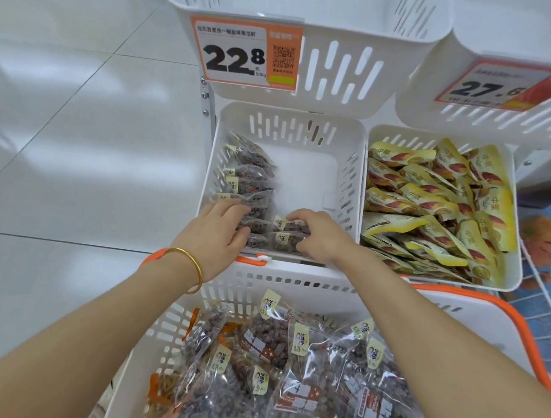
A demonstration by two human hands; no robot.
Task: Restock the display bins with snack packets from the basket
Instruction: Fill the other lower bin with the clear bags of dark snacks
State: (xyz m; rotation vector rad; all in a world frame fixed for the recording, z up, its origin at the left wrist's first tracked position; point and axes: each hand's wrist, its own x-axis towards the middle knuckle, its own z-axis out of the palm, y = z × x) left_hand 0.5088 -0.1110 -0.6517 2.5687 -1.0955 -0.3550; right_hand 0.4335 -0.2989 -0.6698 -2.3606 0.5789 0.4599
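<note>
A white slotted display bin (310,122) holds a row of clear snack packets (250,170) with dark contents along its left wall. My left hand (215,225) rests with straight fingers on the nearest packets of that row. My right hand (318,233) grips a couple of the same packets (287,233) at the bin's front edge, fingers curled over them. Below, a white basket (294,286) with orange handles is full of several more clear packets (307,369).
The neighbouring bin (513,227) on the right is full of yellow packets (432,204). Two empty white bins (316,10) with price tags 22.8 (245,53) and 27.6 (494,86) hang above. White tiled floor (76,127) lies to the left.
</note>
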